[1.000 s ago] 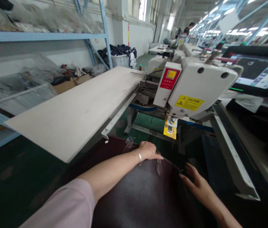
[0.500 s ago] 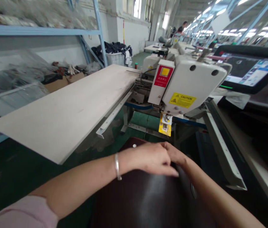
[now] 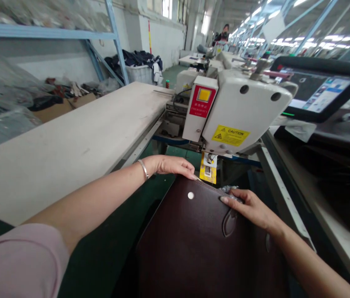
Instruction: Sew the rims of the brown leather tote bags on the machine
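A dark brown leather bag (image 3: 190, 244) hangs in front of me, with a white round dot near its top and a stitched zipper edge (image 3: 209, 187) along the upper rim. My left hand (image 3: 176, 166) pinches the left end of that zipper edge. Further right, my right hand (image 3: 249, 205) grips the same rim, thumb on the near face and fingers behind it. Beside the right thumb, crumpled clear plastic (image 3: 228, 189) shows at the rim. A looped leather piece (image 3: 229, 223) lies on the bag's face below the right hand.
Just beyond the bag stands a white sewing machine (image 3: 240, 107) with a yellow-and-white card (image 3: 208, 167) hanging under its head. To the left extends a pale tabletop (image 3: 78, 136). A monitor (image 3: 320, 91) is at right, and a metal rail (image 3: 286, 194) runs below it.
My hands, crossed close together before, have moved apart along the bag's top edge. The bag's front and zipper rim now show more, and the view has shifted slightly right.
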Tool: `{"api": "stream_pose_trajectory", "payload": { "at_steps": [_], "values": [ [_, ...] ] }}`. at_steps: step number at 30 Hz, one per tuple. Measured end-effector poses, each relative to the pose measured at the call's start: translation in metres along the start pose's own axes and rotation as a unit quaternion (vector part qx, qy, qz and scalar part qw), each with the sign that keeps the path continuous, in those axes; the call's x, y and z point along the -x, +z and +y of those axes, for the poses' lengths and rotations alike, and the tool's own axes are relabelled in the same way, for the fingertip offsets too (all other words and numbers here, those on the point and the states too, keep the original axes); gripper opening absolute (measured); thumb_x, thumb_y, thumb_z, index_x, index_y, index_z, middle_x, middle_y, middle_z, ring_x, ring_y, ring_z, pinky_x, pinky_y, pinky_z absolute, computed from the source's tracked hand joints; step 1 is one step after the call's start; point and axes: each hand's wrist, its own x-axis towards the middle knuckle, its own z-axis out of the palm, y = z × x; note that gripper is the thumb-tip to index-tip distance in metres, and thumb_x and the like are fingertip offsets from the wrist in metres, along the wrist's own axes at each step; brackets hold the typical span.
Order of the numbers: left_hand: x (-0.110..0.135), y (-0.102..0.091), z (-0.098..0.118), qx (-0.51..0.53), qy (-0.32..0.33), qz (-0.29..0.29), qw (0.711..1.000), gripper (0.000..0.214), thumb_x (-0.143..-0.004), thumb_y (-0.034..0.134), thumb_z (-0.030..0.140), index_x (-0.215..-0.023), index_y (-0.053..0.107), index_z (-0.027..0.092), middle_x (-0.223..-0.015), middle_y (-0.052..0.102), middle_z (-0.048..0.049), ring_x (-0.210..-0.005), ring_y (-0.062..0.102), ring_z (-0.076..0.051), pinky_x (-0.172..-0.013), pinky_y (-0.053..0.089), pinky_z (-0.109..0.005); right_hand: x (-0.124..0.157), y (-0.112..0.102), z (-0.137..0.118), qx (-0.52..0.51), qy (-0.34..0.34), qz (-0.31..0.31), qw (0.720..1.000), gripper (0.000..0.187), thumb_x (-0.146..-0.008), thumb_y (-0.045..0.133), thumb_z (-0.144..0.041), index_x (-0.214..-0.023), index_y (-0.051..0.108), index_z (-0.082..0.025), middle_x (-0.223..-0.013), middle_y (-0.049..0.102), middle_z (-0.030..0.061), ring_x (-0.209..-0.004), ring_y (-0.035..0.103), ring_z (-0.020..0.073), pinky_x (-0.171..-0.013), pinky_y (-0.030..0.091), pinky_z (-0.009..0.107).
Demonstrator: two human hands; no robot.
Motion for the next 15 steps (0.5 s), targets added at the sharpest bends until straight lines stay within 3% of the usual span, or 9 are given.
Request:
{"api": "stream_pose_trajectory", "payload": {
  "at_steps": [4,9,13,15],
  "values": [
    [-0.005,-0.008,-0.01,0.095,-0.012,0.006,0.995,0.038,-0.069,0.078,0.046,-0.091,0.064,0.019,-0.092,0.064,-0.0003,-0.081,0.056,-0.014,-0.077,0.042,-0.028,-0.018,-0.017,0.006,-0.027,0.01,0.02,0.999,0.057,-0.075,0.069,-0.068,-0.058,0.049,-0.017,-0.057,0.037,-0.0041,-0.053,0.033,0.008,-0.048,0.024,0.023],
    [-0.017,-0.016,-0.021,0.044,-0.041,0.019,0.998,0.039,-0.069,0.079,0.045,-0.086,0.056,0.018,-0.082,0.056,0.0028,-0.074,0.052,-0.012,-0.065,0.039,-0.024,-0.05,-0.044,0.006,-0.054,0.056,-0.008,0.997,0.058,-0.064,0.078,-0.066,-0.053,0.049,-0.018,-0.051,0.039,-0.0045,-0.048,0.032,0.0067,-0.046,0.022,0.023],
    [-0.033,-0.022,-0.032,0.053,-0.042,0.087,0.994,0.042,-0.067,0.081,0.046,-0.086,0.056,0.018,-0.077,0.054,0.0036,-0.064,0.048,-0.01,-0.055,0.035,-0.022,-0.072,-0.055,0.017,-0.066,0.081,0.003,0.995,0.059,-0.06,0.079,-0.067,-0.051,0.048,-0.018,-0.048,0.039,-0.0049,-0.045,0.031,0.0063,-0.044,0.02,0.023],
    [-0.045,-0.029,-0.037,0.068,-0.017,0.13,0.989,0.041,-0.067,0.082,0.045,-0.088,0.059,0.017,-0.077,0.057,0.002,-0.063,0.049,-0.011,-0.057,0.038,-0.024,-0.082,-0.061,0.023,-0.083,0.084,0.02,0.993,0.058,-0.059,0.081,-0.066,-0.05,0.047,-0.019,-0.047,0.038,-0.0053,-0.044,0.03,0.006,-0.043,0.02,0.023]
  ]
}}
